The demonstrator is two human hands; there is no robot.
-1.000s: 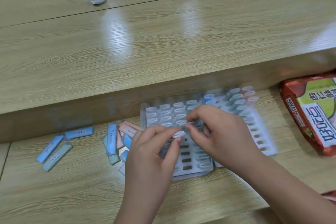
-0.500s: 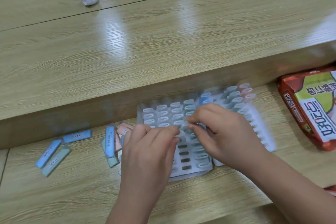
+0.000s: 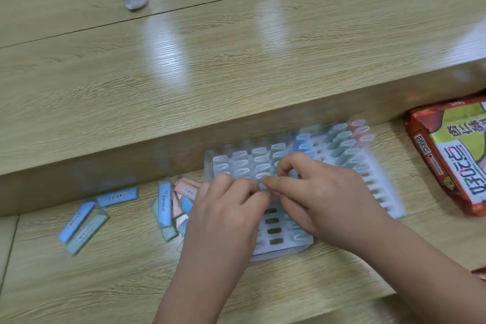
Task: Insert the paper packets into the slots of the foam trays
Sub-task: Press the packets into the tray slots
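Hands, left (image 3: 228, 210) and right (image 3: 326, 200), meet over foam tray (image 3: 284, 250).

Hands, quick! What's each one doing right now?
Left hand: fingers curled, what it holds is hidden.
Right hand: fingers curled, cannot tell what it holds.

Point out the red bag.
In the head view it is at the far right: the red bag lies on the lower desk, just right of the right-hand foam tray.
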